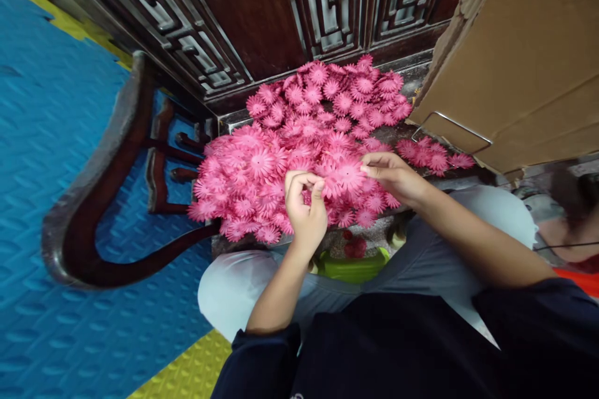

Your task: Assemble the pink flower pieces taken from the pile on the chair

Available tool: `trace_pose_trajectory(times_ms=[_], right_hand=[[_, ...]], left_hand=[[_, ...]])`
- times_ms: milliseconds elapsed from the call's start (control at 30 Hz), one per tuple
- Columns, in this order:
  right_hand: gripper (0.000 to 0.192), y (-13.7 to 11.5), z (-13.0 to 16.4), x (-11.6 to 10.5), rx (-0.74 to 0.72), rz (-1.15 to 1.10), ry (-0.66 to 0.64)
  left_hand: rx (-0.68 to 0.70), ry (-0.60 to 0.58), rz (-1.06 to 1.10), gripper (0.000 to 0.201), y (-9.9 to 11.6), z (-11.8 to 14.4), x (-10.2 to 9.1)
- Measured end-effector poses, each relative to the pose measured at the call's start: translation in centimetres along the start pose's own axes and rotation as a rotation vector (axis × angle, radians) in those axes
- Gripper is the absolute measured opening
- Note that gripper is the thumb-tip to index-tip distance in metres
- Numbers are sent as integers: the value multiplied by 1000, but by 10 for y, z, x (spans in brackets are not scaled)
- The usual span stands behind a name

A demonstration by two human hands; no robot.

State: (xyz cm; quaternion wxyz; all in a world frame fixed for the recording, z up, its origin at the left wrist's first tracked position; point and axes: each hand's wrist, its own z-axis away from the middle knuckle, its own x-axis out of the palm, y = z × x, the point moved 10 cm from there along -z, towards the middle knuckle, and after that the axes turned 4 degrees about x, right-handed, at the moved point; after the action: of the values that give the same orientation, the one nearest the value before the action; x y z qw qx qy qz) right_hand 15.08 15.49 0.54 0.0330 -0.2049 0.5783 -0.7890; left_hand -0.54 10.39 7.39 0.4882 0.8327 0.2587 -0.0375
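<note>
Between my hands is a pink artificial flower [349, 173] with narrow petals and a small dark dot at its centre. My right hand [399, 179] pinches its right edge between thumb and fingers. My left hand [306, 207] is closed, thumb against the curled fingers, just left of the flower; whatever it may hold is too small to make out. Beneath both hands spreads a heap of similar pink flowers [248, 177], and more flowers [322, 96] lie stacked behind it against the carved wood.
Dark carved wooden panels [253, 6] stand at the back. A curved wooden armrest [100, 199] is at left, over blue matting [28, 199]. Cardboard [528, 62] with a metal wire loop [461, 128] rises at right, beside a few flowers [433, 154]. Something green [353, 267] sits between my knees.
</note>
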Motion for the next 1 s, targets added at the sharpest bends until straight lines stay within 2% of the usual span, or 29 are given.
trace_pose_trajectory(times_ms=[67,167,233,300,433,567,633,733,800,900,1000], right_hand=[[23,-1,-1,-4,-6,-21,30],[26,-2,-4,-15,-13,-92,84],[26,-6,-7,-22,-38,-72,110],[26,-9,-8,-23,-44,-43,106],[22,-1,-7,-16,12,-79,77],[17,7,-5,-11,62,-106,70],[15,7,-5,-11,57,-114,74],[13,4,-6,-13,28,-95,76],[14,3,-5,-12,15,-67,68],[15,4,-3,-3,4,-26,16],[14,6,-1,10,10,18,-55]], left_hand=[[14,69,-32,26,0,1,-7],[18,296,-42,29,-2,1,-37],[48,381,-103,28,0,-1,-53],[106,308,-263,26,3,-8,-50],[217,102,-582,15,0,-10,-18],[265,-98,-639,8,-6,-4,16],[261,-100,-625,9,-5,-3,17],[248,-2,-551,12,6,-2,3],[279,19,-476,15,17,0,-1],[353,-45,-431,12,33,6,6],[326,-85,-461,11,33,9,14]])
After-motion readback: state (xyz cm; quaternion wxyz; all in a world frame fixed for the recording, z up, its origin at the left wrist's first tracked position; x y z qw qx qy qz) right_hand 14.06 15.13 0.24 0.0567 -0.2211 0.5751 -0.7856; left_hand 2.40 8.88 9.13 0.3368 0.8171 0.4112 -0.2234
